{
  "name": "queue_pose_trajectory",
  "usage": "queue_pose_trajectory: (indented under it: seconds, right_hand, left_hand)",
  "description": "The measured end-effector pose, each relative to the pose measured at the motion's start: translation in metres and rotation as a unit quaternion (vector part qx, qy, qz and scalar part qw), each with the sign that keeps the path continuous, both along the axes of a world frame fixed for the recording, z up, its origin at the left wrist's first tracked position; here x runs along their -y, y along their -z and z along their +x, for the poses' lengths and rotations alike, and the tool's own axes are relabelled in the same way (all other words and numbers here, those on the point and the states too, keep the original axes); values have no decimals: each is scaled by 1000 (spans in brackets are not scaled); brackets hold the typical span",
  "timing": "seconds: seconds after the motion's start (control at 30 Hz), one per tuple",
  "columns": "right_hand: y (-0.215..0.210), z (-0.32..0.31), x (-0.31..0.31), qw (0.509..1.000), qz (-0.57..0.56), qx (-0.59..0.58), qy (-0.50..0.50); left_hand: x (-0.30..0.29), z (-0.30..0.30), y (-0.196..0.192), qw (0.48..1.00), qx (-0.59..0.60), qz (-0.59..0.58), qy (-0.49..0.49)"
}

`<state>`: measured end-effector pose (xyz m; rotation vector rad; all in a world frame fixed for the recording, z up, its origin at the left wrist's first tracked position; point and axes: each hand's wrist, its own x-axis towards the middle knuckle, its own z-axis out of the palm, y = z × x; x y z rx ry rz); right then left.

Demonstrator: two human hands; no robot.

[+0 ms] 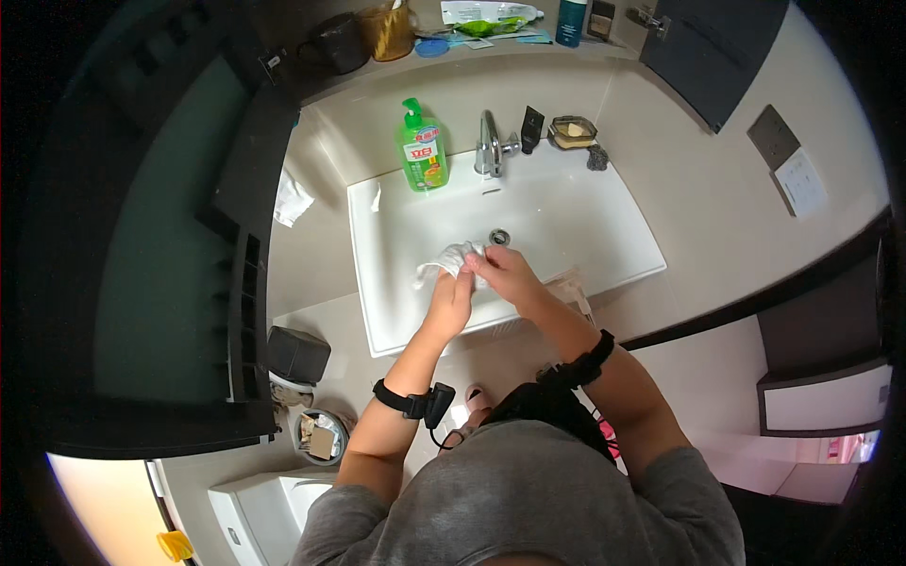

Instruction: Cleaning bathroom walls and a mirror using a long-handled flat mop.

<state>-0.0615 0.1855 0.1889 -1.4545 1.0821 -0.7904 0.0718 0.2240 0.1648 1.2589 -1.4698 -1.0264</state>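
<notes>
Over the near half of a white washbasin (590,231), both hands hold a small white cloth (442,259) bunched between them. My left hand (453,297) is closed on the cloth from below, and part of it hangs over the left side of that hand. My right hand (507,275) pinches the cloth's right part, its fingertips meeting the left hand's. Beyond the hands lies the round drain (499,237). At the basin's back edge stands a chrome faucet (488,146); no water can be made out running from it.
Left of the faucet stands a green pump bottle (424,151). On its right are a black tube (532,129), a soap dish (572,132) and a dark scrubber (597,158). Cups and tubes line the shelf (453,49) above. A filled waste bin (321,437) sits on the floor at left.
</notes>
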Motion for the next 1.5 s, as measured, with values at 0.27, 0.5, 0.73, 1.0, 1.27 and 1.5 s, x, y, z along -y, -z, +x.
queue_pose_trajectory:
  seconds: [0.27,0.5,0.73,1.0,1.27,1.5]
  right_hand:
    - [18,-30,5,985,47,93,135]
    - [8,-56,-10,951,137,237,147]
    - [20,-74,1,914,179,296,211]
    - [-10,-96,10,993,21,118,9]
    - [-58,-108,-16,920,-30,-60,-386]
    - [-91,-133,-17,892,-136,-132,-409]
  left_hand:
    - [-23,-28,-33,849,-466,163,-187]
    - [-35,-28,9,926,-256,136,-243]
    - [-72,-56,22,922,-211,140,-293]
    - [-131,-62,38,951,-169,241,-99]
    - [-110,-50,18,966,161,-122,-160]
    - [-92,-63,-56,991,129,-11,29]
